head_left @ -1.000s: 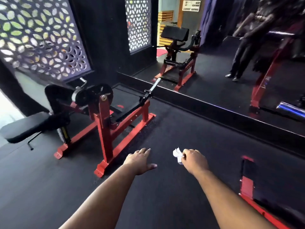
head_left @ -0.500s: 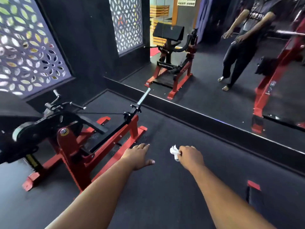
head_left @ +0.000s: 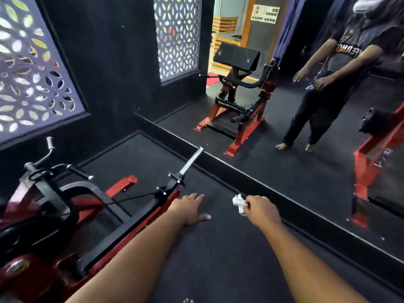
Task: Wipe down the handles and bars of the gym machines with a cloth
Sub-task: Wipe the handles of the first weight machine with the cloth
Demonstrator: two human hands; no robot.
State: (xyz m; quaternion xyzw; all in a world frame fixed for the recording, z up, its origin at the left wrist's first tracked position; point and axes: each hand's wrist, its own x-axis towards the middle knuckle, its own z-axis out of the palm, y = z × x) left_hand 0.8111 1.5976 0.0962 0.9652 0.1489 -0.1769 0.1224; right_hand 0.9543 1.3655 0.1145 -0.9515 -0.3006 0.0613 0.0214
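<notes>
— Down at the bottom of the shot, both forearms reached forward over the black floor [head_left: 218, 259], and that was where it all sat.

— And the hands?

— Left hand [head_left: 190, 207] was out flat, palm down, fingers straight and relaxed, thumb stuck out to the side, holding nothing. It hovered just beside the red frame of the gym machine [head_left: 72, 226]. Right hand [head_left: 261, 208] had its fingers curled tight round the white cloth [head_left: 238, 203], a crumpled wad poking out on the thumb side.

— Cloth on any bar?

— No, it was held in the air, apart from the machine. Beyond the left hand the chrome bar [head_left: 192, 160] angled up toward the mirror [head_left: 306, 160].

— Further back?

— The machine's black handles [head_left: 49, 143] rose at far left, under the patterned screen [head_left: 28, 68]. The mirror showed the person's reflection and a second red machine [head_left: 238, 101].
</notes>
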